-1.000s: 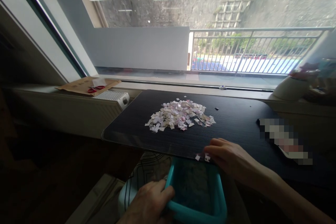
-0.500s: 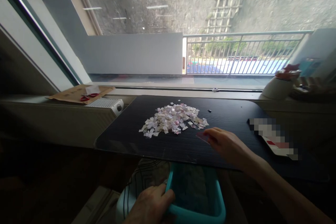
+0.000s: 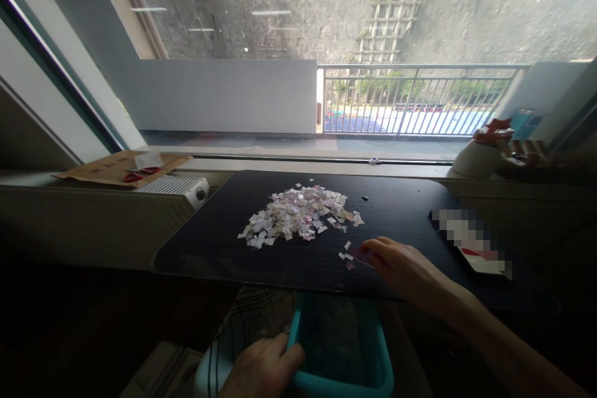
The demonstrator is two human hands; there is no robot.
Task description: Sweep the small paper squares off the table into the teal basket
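Observation:
My left hand point(image 3: 267, 362) is closed on the near-left rim of a turquoise plastic bin point(image 3: 388, 364), held below the table's front edge. Pinched in my right hand point(image 3: 396, 261) is a thin, see-through pinkish card point(image 3: 361, 255), low over the black table. Several small paper scraps point(image 3: 347, 255) lie at the card's left edge, apart from the main heap. That heap of small cut paper pieces point(image 3: 298, 211), white with some pink, spreads over the middle of the table. The inside of the bin is dark, and its contents are hard to make out.
The black table point(image 3: 205, 249) stands against the window sill. At its right lies a blurred-out flat object point(image 3: 471, 245). Red scissors point(image 3: 140, 173) rest on a brown paper envelope point(image 3: 100, 169) at the left. A white pot point(image 3: 476, 155) stands on the sill at right.
My right hand has drawn the card a little toward the table's front edge, and several scraps now lie beside it, separate from the heap. My left hand keeps its grip on the bin.

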